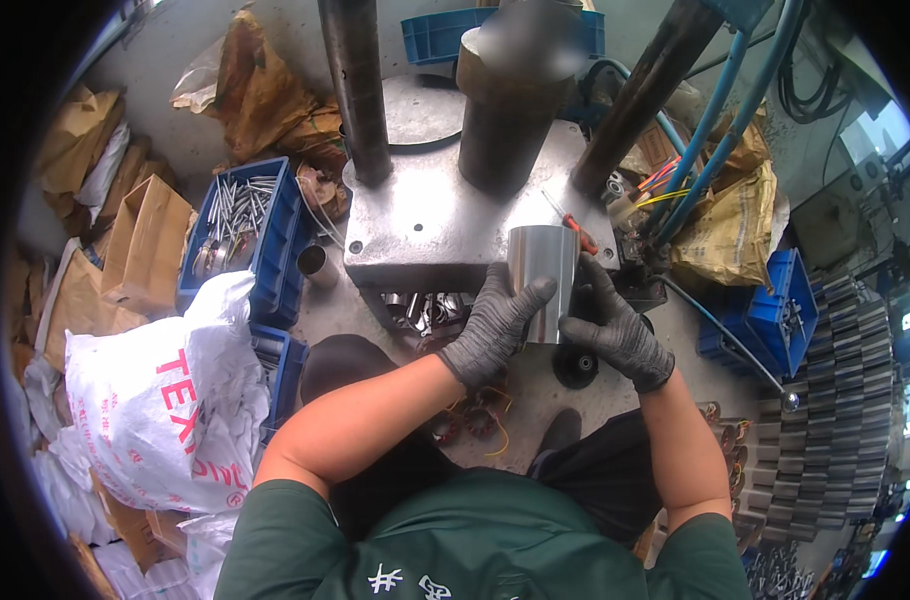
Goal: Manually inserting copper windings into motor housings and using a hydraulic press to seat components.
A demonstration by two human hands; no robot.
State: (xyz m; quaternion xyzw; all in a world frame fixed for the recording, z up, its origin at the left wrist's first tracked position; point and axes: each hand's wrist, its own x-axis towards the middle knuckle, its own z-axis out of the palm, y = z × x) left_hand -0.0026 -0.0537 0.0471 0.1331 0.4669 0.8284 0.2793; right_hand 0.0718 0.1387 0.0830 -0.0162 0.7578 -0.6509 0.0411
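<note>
White sack (135,420), cardboard box (163,245), crumpled brown paper (262,95)

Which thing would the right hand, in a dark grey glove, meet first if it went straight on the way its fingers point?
The right hand would first meet the shiny silver metal cylinder it touches; past that, perhaps the slim red-handled screwdriver, though depth is unclear.
</note>
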